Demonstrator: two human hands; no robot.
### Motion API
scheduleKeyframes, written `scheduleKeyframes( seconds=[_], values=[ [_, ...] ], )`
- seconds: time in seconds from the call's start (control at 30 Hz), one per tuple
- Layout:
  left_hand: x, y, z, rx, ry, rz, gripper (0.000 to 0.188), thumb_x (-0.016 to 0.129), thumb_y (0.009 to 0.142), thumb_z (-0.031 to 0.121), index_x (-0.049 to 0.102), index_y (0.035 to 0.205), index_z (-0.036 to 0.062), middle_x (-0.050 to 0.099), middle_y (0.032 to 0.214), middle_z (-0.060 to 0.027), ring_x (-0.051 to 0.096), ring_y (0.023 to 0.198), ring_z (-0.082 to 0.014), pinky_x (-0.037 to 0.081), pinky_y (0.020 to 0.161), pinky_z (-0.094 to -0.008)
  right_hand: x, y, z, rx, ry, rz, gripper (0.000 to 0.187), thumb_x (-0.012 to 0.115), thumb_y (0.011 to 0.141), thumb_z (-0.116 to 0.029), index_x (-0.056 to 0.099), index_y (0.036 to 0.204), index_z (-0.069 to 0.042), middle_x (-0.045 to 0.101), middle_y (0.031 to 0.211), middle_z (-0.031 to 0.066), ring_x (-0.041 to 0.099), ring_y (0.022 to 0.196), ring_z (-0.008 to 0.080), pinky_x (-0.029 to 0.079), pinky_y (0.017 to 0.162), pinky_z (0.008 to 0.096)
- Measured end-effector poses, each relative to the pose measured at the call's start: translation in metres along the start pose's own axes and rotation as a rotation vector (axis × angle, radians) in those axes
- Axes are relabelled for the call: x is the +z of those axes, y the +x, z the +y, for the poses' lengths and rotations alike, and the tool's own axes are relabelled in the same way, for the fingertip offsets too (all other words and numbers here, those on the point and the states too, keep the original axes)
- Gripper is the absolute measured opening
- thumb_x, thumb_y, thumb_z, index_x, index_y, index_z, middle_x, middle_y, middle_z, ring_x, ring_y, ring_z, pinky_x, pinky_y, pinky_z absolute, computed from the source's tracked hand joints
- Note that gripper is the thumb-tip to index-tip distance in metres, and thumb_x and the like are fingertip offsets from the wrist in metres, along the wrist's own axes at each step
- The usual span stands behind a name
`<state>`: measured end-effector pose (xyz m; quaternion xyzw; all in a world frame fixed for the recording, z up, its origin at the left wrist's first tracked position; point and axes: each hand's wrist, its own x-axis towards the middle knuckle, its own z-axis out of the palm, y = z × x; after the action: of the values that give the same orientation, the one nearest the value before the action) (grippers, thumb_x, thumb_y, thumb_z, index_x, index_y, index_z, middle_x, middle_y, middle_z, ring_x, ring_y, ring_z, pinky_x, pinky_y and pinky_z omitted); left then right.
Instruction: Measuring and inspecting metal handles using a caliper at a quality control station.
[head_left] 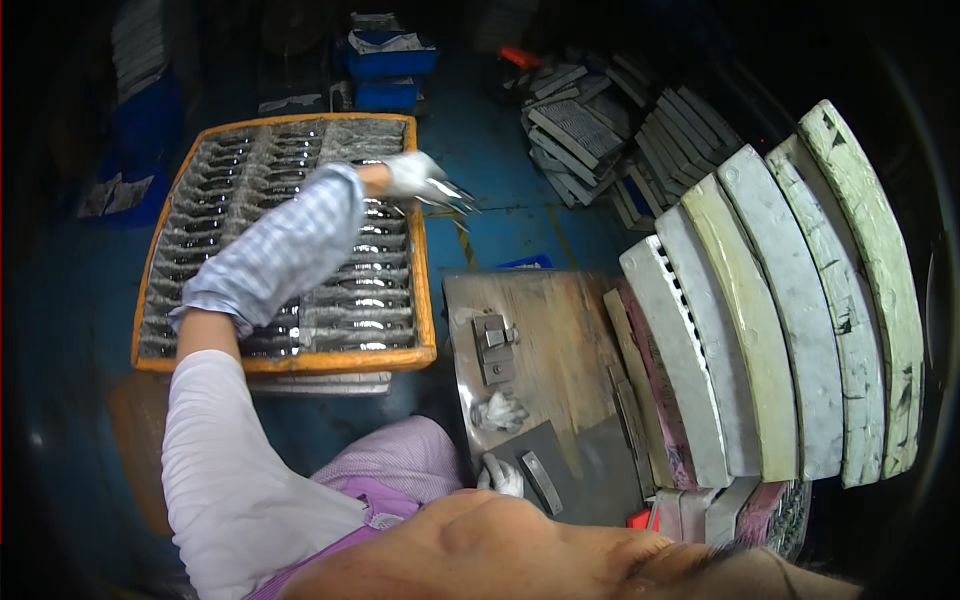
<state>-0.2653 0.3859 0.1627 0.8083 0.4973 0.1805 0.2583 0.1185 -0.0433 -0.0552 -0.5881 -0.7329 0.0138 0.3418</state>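
My left arm, in a checked sleeve cover, reaches across a yellow-edged tray [427, 310] lined with rows of dark, shiny pieces. Past the tray's right edge, my white-gloved left hand [412, 176] is closed on several slim, shiny metal pieces [452, 194] with pointed ends. Their kind is not clear, and motion blurs them slightly. My right hand [502, 476], also white-gloved, rests low at the edge of the worktable [545, 330], with its fingers partly hidden. Close beside it, a small metal bar [541, 482] lies on a dark plate [570, 450].
On the worktable are a metal block fixture [493, 350] and a crumpled white glove or cloth [500, 411]. Large pale foam-like slabs [780, 310] stand in a row on the right. Stacked slabs [580, 135] and blue bins [390, 65] lie farther back on the floor.
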Motion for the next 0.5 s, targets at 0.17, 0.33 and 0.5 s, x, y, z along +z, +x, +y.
scheduleKeyframes(
  seconds=[0.17,0.33,0.5],
  values=[
    [-0.073,0.026,-0.143,-0.458,0.506,0.353,0.034,0.065,0.083,0.015,0.074,0.115,0.0087,0.071,0.119,-0.0203,0.068,0.113,-0.0390,0.055,0.095,-0.0460,-0.007,0.018,-0.023,0.093,-0.031,0.017,0.034,0.072,0.079,-0.002,0.071,0.109,-0.017,0.068,0.093,0.0062,0.064,0.081,0.0293,0.051,0.074,0.0430],
    [-0.070,0.054,-0.233,-0.537,0.497,0.234,0.028,0.067,0.084,0.017,0.077,0.108,0.0063,0.074,0.108,-0.0203,0.071,0.108,-0.0364,0.056,0.090,-0.0461,-0.003,0.024,-0.030,0.088,-0.056,0.016,0.037,0.073,0.078,-0.002,0.070,0.111,-0.019,0.067,0.092,0.0049,0.064,0.079,0.0285,0.050,0.073,0.0431],
    [-0.048,0.126,-0.224,-0.444,0.472,-0.002,0.037,0.074,0.081,0.022,0.074,0.114,0.0058,0.074,0.106,-0.0212,0.072,0.095,-0.0361,0.056,0.084,-0.0440,-0.004,0.018,-0.024,0.141,-0.179,0.019,0.041,0.074,0.076,-0.004,0.070,0.114,-0.021,0.066,0.094,0.0039,0.064,0.080,0.0276,0.050,0.072,0.0431]
  ],
)
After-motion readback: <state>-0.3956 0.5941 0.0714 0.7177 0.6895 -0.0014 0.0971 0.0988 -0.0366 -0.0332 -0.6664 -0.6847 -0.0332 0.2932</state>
